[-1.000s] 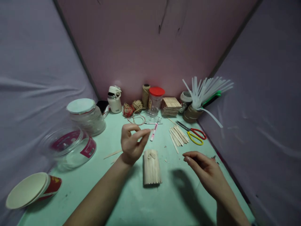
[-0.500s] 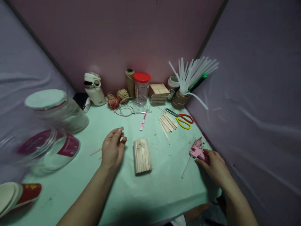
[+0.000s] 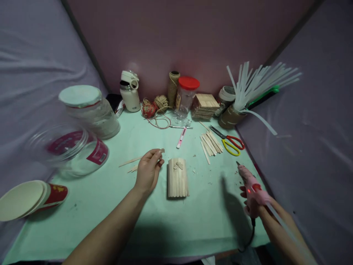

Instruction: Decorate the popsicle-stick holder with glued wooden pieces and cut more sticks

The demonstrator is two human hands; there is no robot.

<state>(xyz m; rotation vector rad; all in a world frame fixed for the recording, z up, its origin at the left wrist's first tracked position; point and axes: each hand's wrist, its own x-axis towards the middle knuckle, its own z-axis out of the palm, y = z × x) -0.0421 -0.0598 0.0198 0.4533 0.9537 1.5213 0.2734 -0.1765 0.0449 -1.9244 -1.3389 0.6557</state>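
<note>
My left hand [image 3: 148,172] pinches a small rounded wooden chip [image 3: 162,150] between thumb and fingertips, just left of and above the craft-stick piece. That craft-stick piece [image 3: 178,184] lies on the table with its sticks side by side, and small petal-like wooden chips [image 3: 178,165] sit near its top. On the right, my right hand [image 3: 263,211] is wrapped round the handle of a pink hot glue gun [image 3: 248,180]. Its nozzle points up and to the left, a red light glows on it, and a clear glue stick [image 3: 284,222] sticks out of its back.
Loose craft sticks [image 3: 211,143], scissors [image 3: 227,140] and a pink cutter [image 3: 181,138] lie mid-table. Behind stand a flask [image 3: 131,97], twine balls [image 3: 154,106], a red-lidded jar [image 3: 187,95] and a pot of glue sticks [image 3: 231,117]. Plastic jars [image 3: 91,147] and paper cups [image 3: 55,195] occupy the left.
My right hand has picked up the glue gun and turned it upright in its grip. My left hand still holds the chip. The whole view has shifted, moving things rightward.
</note>
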